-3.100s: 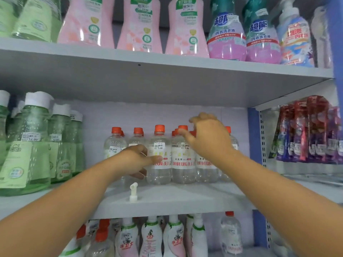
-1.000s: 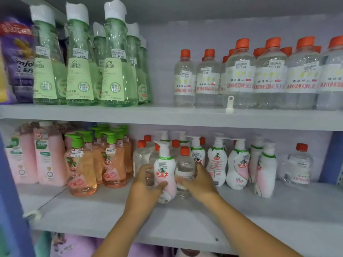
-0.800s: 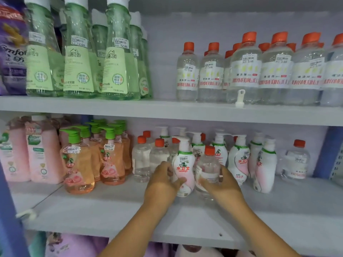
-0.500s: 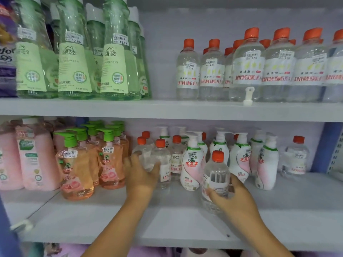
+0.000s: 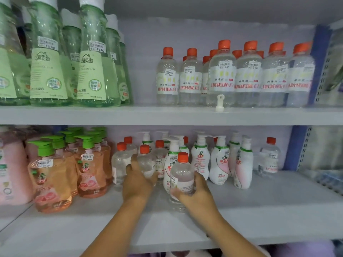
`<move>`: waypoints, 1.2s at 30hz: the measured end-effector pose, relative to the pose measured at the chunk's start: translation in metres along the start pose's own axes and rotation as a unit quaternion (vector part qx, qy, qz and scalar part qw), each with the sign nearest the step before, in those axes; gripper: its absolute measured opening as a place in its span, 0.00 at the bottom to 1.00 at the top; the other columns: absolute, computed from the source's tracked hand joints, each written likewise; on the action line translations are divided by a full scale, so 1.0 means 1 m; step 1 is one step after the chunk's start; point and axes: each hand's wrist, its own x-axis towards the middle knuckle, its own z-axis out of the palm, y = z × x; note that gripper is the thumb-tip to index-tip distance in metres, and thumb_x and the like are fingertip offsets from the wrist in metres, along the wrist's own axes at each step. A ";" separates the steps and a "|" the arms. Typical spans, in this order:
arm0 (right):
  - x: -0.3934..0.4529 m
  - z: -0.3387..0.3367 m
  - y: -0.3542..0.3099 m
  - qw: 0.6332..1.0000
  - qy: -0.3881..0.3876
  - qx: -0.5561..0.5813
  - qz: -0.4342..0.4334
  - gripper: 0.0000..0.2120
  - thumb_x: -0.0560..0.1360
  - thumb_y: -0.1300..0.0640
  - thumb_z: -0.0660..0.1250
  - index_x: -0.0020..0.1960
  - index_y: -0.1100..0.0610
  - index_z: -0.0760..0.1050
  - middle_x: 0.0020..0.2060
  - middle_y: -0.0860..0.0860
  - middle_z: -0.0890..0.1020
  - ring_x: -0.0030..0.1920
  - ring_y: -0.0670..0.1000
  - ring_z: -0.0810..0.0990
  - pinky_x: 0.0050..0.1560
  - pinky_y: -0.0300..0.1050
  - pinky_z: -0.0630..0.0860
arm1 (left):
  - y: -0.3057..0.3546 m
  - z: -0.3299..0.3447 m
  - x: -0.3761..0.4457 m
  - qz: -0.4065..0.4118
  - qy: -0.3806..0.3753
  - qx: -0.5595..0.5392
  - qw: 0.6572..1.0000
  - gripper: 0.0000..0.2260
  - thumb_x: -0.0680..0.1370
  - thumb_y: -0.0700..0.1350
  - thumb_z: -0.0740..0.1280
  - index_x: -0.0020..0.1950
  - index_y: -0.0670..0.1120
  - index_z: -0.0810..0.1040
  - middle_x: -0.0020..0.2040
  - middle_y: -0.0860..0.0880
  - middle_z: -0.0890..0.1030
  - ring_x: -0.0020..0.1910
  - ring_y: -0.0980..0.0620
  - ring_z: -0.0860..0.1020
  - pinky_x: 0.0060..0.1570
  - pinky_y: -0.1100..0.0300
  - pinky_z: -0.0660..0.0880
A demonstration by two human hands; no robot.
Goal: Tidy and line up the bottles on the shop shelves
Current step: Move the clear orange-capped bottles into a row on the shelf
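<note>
On the lower shelf my right hand grips a clear bottle with an orange cap, held in front of the white pump bottles. My left hand holds another clear orange-capped bottle among several like it at the shelf's middle. A single clear bottle stands alone at the far right of this shelf.
Orange pump bottles with green tops and pink bottles fill the lower shelf's left. The upper shelf carries green bottles, a row of clear orange-capped bottles and a small white clip. A blue upright bounds the right.
My right hand has drawn its clear bottle forward and to the right, away from the white pump bottle. My left hand has moved from the pump bottle to a clear bottle further left.
</note>
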 end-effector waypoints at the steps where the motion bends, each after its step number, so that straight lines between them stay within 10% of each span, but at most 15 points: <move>1: 0.002 0.000 -0.004 1.000 0.005 -0.012 -0.007 0.31 0.62 0.43 0.82 0.61 0.38 0.72 0.53 0.37 0.82 0.51 0.34 0.81 0.48 0.30 0.77 | -0.002 -0.004 -0.002 -0.007 -0.010 -0.027 1.000 0.44 0.72 0.58 0.77 0.79 0.60 0.53 0.72 0.45 0.74 0.62 0.38 0.80 0.53 0.48 0.77; 6: -0.001 -0.027 -0.013 0.999 -0.031 -0.035 -0.012 0.30 0.63 0.43 0.78 0.62 0.35 0.70 0.55 0.38 0.83 0.55 0.40 0.83 0.54 0.37 0.80 | -0.014 -0.020 -0.022 0.020 -0.086 -0.148 0.985 0.40 0.69 0.51 0.81 0.71 0.70 0.60 0.67 0.53 0.76 0.58 0.49 0.78 0.50 0.53 0.76; 12: 0.003 -0.070 -0.034 0.994 -0.035 -0.104 -0.028 0.40 0.66 0.41 0.80 0.74 0.47 0.68 0.65 0.44 0.78 0.64 0.47 0.78 0.64 0.48 0.78 | 0.012 -0.023 -0.066 0.016 -0.021 -0.121 0.992 0.43 0.64 0.59 0.83 0.76 0.58 0.69 0.64 0.53 0.77 0.59 0.47 0.79 0.51 0.53 0.77; 16: -0.015 -0.098 -0.048 0.991 -0.091 -0.088 -0.035 0.30 0.63 0.43 0.81 0.62 0.41 0.76 0.55 0.37 0.82 0.56 0.40 0.81 0.57 0.42 0.80 | 0.038 -0.045 -0.103 0.054 -0.041 -0.124 0.990 0.32 0.64 0.59 0.83 0.62 0.67 0.71 0.52 0.66 0.79 0.50 0.57 0.81 0.47 0.56 0.79; 26: -0.079 -0.198 -0.184 0.958 -0.186 -0.027 -0.217 0.26 0.61 0.36 0.79 0.58 0.35 0.78 0.51 0.33 0.85 0.50 0.36 0.85 0.46 0.34 0.80 | 0.178 -0.176 -0.169 0.193 0.002 -0.206 0.959 0.22 0.64 0.65 0.79 0.56 0.73 0.78 0.49 0.59 0.87 0.42 0.58 0.87 0.33 0.64 0.82; 36: 0.002 -0.207 -0.328 0.950 -0.028 -0.019 -0.312 0.19 0.69 0.44 0.80 0.55 0.48 0.81 0.43 0.42 0.87 0.41 0.39 0.86 0.34 0.32 0.78 | 0.275 -0.219 -0.058 0.251 0.094 -0.198 0.943 0.25 0.71 0.61 0.78 0.64 0.57 0.76 0.49 0.61 0.85 0.45 0.66 0.83 0.36 0.71 0.78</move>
